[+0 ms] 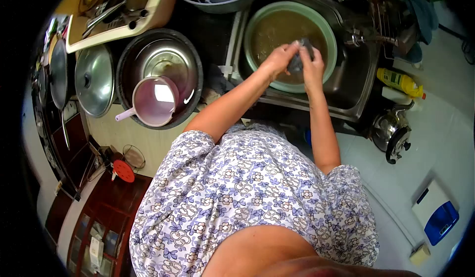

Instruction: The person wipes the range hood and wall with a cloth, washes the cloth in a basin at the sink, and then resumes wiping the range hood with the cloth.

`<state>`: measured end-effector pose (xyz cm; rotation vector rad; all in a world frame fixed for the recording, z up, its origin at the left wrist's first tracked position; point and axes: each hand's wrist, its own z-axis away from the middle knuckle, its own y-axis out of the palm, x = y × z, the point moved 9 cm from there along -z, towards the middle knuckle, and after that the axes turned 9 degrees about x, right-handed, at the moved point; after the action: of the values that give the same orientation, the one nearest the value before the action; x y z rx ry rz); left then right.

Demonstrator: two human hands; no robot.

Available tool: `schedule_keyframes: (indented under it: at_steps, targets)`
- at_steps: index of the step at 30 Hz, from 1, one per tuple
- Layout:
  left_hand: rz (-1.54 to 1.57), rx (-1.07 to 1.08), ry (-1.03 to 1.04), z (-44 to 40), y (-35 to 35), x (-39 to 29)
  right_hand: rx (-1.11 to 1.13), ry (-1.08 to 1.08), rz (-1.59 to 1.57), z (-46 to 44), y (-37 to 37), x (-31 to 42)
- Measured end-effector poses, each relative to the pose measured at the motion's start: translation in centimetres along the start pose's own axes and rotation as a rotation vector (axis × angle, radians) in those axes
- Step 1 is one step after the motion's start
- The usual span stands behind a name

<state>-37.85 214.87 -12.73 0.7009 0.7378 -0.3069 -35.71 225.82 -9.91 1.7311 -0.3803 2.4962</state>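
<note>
Both my hands are close together over a pale green basin (332,49), which sits in the sink and holds cloudy brownish water. Between them is a small dark grey, shiny item (295,65); its kind is not clear. My left hand (278,60) has its fingers closed on the item from the left. My right hand (313,68) grips it from the right, with fingers bent towards the left hand. The fingers partly hide the item.
The metal sink (354,86) has a faucet (357,38) on its right. To the left, a large dark pot (190,108) holds a pink dipper (153,101). A grey bowl (222,4), cream dish rack (118,37), yellow bottle (398,80) and metal kettle (388,128) stand around.
</note>
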Motion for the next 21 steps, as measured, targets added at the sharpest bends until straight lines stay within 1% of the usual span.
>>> schedule_keyframes:
  at_steps: [1,2,3,5,6,8,9,11,12,13,15,16,17,19,20,21]
  targets:
    - [-0.105,0.012,-0.035,1.1,0.4,-0.5,-0.067,0.107,-0.071,0.1,-0.5,-0.8]
    - [-0.111,0.046,0.071,1.6,0.8,-1.0,-0.122,0.139,-0.52,0.5,-0.2,-1.1]
    - [-0.138,0.062,0.113,2.4,0.9,-1.2,-0.172,0.218,-0.724,0.4,-0.9,-3.4]
    - [-0.268,0.076,0.268,3.2,0.9,-1.2,-0.244,0.199,-0.786,1.5,-1.7,-2.5]
    - [-0.448,0.012,0.311,3.0,0.1,-0.7,-0.2,0.133,-0.797,1.9,-1.8,-1.3]
    - [-0.798,-0.125,0.395,3.1,-0.7,-0.6,-0.244,0.003,-0.62,3.5,-2.7,2.0]
    - [-0.571,-0.053,0.352,2.8,-0.7,-0.2,-0.27,-0.06,-0.53,4.2,-3.3,3.6]
    - [-0.122,0.105,0.241,4.2,1.3,-1.7,-0.221,-0.152,-0.232,6.0,-1.8,7.5]
    - [-0.123,0.006,0.177,6.4,2.1,-3.8,-0.17,-0.15,0.101,7.3,-0.3,10.4]
    - [-0.05,0.125,0.235,4.8,2.3,-3.1,-0.118,-0.138,0.431,8.4,1.3,12.1]
    - [0.562,0.112,0.25,7.5,4.0,-5.1,0.051,-0.334,0.227,9.9,4.4,13.2]
    - [0.59,0.263,0.282,7.3,4.5,-5.8,0.059,-0.498,0.268,10.4,5.1,14.9]
    - [0.578,0.265,0.296,7.3,4.2,-6.0,0.128,-0.427,0.08,10.3,4.8,15.1]
    - [0.742,0.521,0.438,8.5,5.2,-7.9,0.273,-0.28,-0.3,10.2,4.2,16.2]
    - [0.658,0.428,0.428,9.6,5.6,-9.0,0.414,-0.254,-0.609,9.4,3.6,16.2]
    - [0.677,0.445,0.418,10.3,6.6,-9.6,0.577,-0.316,-0.914,8.8,3.1,17.2]
